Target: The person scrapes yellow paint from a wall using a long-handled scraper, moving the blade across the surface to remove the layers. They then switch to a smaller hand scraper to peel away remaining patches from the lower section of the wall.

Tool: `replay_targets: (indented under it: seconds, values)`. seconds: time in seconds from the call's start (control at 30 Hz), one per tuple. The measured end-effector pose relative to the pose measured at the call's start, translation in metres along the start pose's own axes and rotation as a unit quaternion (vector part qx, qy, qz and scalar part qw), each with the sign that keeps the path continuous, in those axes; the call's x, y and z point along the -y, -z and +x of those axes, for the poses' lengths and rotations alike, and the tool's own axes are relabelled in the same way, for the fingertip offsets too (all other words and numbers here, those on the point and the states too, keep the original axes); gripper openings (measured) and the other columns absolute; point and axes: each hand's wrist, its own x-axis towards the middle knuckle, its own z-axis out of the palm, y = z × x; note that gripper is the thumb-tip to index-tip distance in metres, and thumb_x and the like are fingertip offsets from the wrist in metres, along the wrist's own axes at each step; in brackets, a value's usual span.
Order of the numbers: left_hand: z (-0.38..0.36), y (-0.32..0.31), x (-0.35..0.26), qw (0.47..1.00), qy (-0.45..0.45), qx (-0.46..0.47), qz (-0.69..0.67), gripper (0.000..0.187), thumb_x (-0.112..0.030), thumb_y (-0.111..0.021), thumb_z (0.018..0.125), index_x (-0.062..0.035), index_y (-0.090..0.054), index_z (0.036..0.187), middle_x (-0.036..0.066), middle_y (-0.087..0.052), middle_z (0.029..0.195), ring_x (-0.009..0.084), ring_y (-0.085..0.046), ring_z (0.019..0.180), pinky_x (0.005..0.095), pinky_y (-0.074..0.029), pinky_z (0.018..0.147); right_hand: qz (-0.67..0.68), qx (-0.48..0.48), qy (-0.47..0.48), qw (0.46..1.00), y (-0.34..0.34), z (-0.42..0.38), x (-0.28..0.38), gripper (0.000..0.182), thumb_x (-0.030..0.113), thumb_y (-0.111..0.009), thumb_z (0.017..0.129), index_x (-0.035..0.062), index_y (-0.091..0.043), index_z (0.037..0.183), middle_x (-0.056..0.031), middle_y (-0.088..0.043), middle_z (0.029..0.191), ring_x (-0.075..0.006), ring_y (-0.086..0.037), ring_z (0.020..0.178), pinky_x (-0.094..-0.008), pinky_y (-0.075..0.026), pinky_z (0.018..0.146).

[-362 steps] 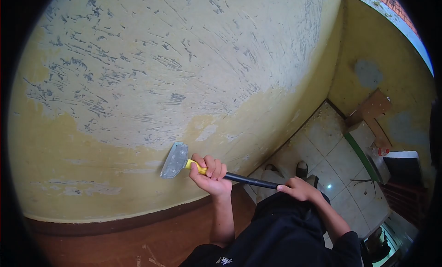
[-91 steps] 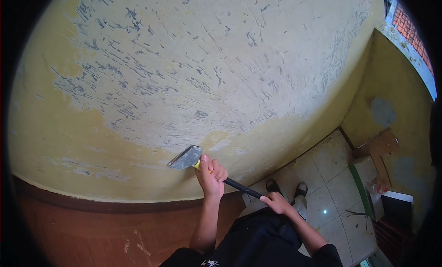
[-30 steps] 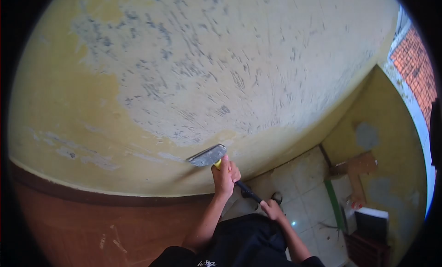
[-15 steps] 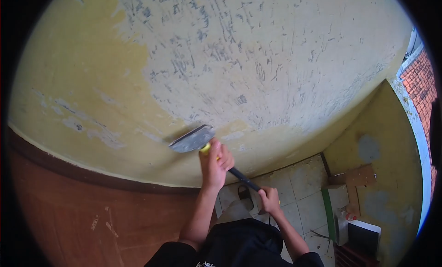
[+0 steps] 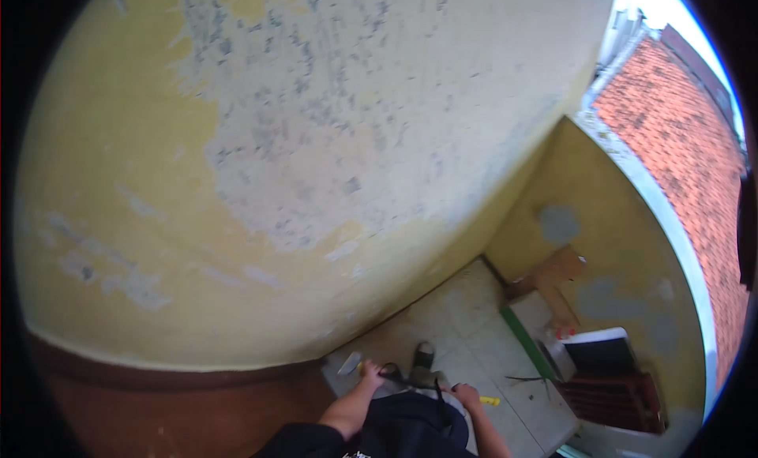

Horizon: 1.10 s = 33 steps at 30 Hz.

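Note:
A long-handled wall scraper lies across the front of my body at waist height, its grey blade point(image 5: 348, 364) pointing left, away from the wall point(image 5: 332, 166). My left hand point(image 5: 370, 373) is closed around the handle just behind the blade. Farther down, my right hand point(image 5: 466, 395) grips the same handle, with its yellow end point(image 5: 489, 400) sticking out past the fist. Between the hands, the dark handle is partly lost against my clothes. Yellow paint covers the wall's left and lower parts; a large whitish patch with grey scratch marks spreads over the middle.
At lower left is a reddish-brown surface point(image 5: 213, 411). A sandalled foot point(image 5: 425, 354) stands on the tiled floor point(image 5: 466, 324). By the low side wall point(image 5: 632, 292) are brown cardboard point(image 5: 559, 280), a green-edged box point(image 5: 521, 328) and a dark slatted item point(image 5: 612, 399). Roof tiles point(image 5: 671, 118) show outside.
The scraper has come off the wall and dropped to waist level, held in both hands. My view has turned right, showing more of the side wall and the roof.

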Motion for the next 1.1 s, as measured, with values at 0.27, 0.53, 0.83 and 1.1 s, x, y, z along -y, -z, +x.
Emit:
replay_targets:
  seconds: [0.27, 0.53, 0.83, 1.1]
  values:
    - [-0.009, -0.031, 0.001, 0.964, 0.109, 0.217, 0.11, 0.021, -0.027, -0.056, 0.088, -0.0132, -0.047, 0.076, 0.004, -0.05, 0.065, 0.0197, -0.056, 0.061, 0.0422, -0.051, 0.06, 0.113, 0.003, -0.1, 0.989, -0.075, -0.036, -0.021, 0.081, 0.073, -0.038, 0.083, -0.001, -0.069, 0.095, -0.0269, -0.066, 0.094, -0.0419, -0.062, 0.096, -0.0459, -0.046, 0.085]
    - [-0.079, -0.055, -0.058, 0.802, 0.084, 0.491, 0.328, 0.035, -0.006, -0.062, 0.085, -0.0099, -0.048, 0.117, 0.009, -0.062, 0.112, 0.023, -0.06, 0.105, 0.0416, -0.054, 0.082, 0.166, -0.063, -0.088, 0.98, -0.065, -0.058, 0.002, 0.073, 0.064, -0.036, 0.09, -0.0018, -0.068, 0.093, -0.0281, -0.064, 0.091, -0.0423, -0.062, 0.091, -0.0468, -0.045, 0.081]
    - [-0.016, 0.108, -0.059, 0.909, 0.071, 0.234, 0.337, 0.022, -0.019, -0.056, 0.09, -0.011, -0.056, 0.11, 0.008, -0.065, 0.102, 0.0236, -0.067, 0.083, 0.041, -0.057, 0.067, 0.078, -0.034, 0.078, 0.993, -0.007, -0.057, 0.084, 0.058, 0.054, -0.035, 0.095, 0.0045, -0.064, 0.104, -0.0233, -0.065, 0.084, -0.0429, -0.06, 0.087, -0.0478, -0.047, 0.078]
    - [0.026, 0.134, -0.033, 0.921, -0.025, 0.219, 0.322, 0.017, -0.022, -0.055, 0.09, -0.0102, -0.055, 0.102, 0.006, -0.065, 0.085, 0.0244, -0.068, 0.072, 0.0381, -0.056, 0.06, -0.062, 0.034, 0.21, 0.975, 0.01, -0.087, 0.126, 0.05, 0.049, -0.038, 0.096, 0.0086, -0.067, 0.096, -0.0219, -0.064, 0.08, -0.041, -0.061, 0.08, -0.0488, -0.047, 0.075]
